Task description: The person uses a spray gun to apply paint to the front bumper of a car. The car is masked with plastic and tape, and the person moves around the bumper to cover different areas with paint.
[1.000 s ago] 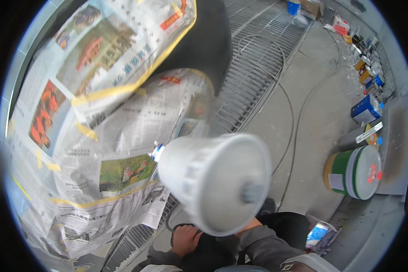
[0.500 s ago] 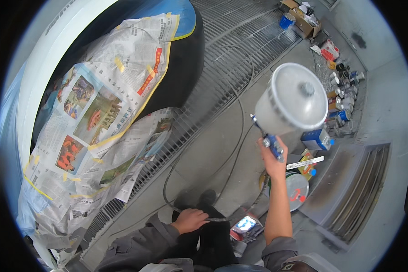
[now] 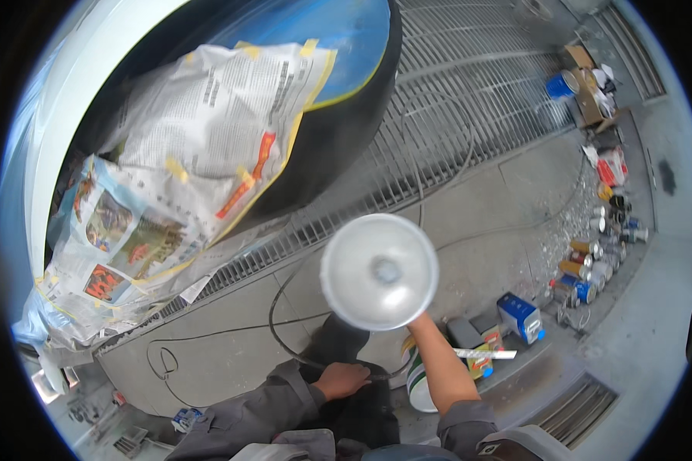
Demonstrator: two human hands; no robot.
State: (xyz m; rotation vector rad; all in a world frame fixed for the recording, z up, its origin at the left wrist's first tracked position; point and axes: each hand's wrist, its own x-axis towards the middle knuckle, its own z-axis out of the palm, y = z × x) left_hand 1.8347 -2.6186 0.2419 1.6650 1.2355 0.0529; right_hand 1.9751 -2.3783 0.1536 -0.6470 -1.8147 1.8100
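Observation:
My right hand (image 3: 418, 323) is closed round the handle of a spray gun, mostly hidden now under the gun's round whitish paint cup (image 3: 379, 270). The cup's lid faces up, in front of my body. Low in the middle, my left hand (image 3: 344, 380) grips a dark air hose (image 3: 304, 358), which loops away over the floor. Beyond the cup, to the left, a black curved bumper (image 3: 338, 146) belongs to a vehicle masked with newspaper (image 3: 207, 131), yellow tape and blue film (image 3: 346, 58).
A metal floor grating (image 3: 469, 69) runs alongside the vehicle. Several cans (image 3: 584, 265) line the right wall, near a blue rectangular can (image 3: 520, 316). A blue bucket (image 3: 562, 86) stands beside a cardboard box (image 3: 590, 104) at the far right. A pale stick (image 3: 484, 354) lies by my right forearm.
My right hand has brought the spray gun left and lower, toward my body, turning the cup's lid upward. My left hand stays on the hose. The view has shifted, showing more floor at left.

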